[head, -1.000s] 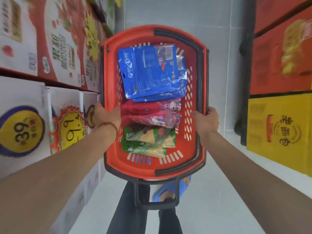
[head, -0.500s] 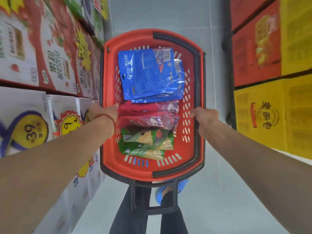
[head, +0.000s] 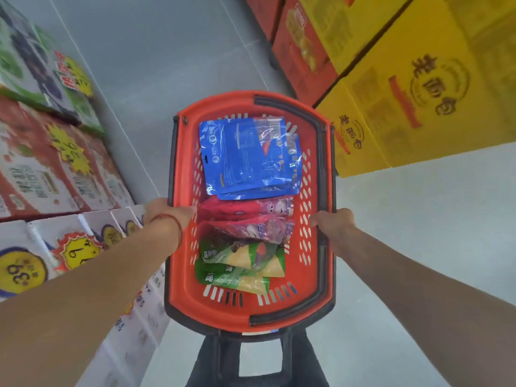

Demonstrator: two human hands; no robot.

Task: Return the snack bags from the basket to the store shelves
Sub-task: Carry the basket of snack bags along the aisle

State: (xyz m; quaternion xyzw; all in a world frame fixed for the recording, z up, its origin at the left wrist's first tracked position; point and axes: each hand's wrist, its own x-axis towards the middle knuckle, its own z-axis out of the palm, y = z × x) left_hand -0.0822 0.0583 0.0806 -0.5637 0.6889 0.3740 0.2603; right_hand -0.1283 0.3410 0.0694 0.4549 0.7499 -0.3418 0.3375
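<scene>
Head view is showing me stacked goods walling both sides of the aisle: yellow cartons (head: 418, 107) on the right, red-and-white boxes (head: 42, 174) on the left. Between them the red basket (head: 212, 314) is being carried. The left hand (head: 167, 216) is curling over its left rim and the right hand (head: 332, 222) is wrapping its right rim, both clamped on it. Lying inside are blue snack bags (head: 245, 157) at the far end, red bags (head: 240, 216) in the middle and green bags (head: 237, 263) nearest me. I am judging that the far right corner is riding near the yellow cartons, so a swing could be clipping them, and any tilt could be sending the glossy bags sliding. No snack shelf is showing anywhere. The fingertips are hiding behind the rims, overlapping is muddling the bag count, and the print on the left boxes is smearing.
</scene>
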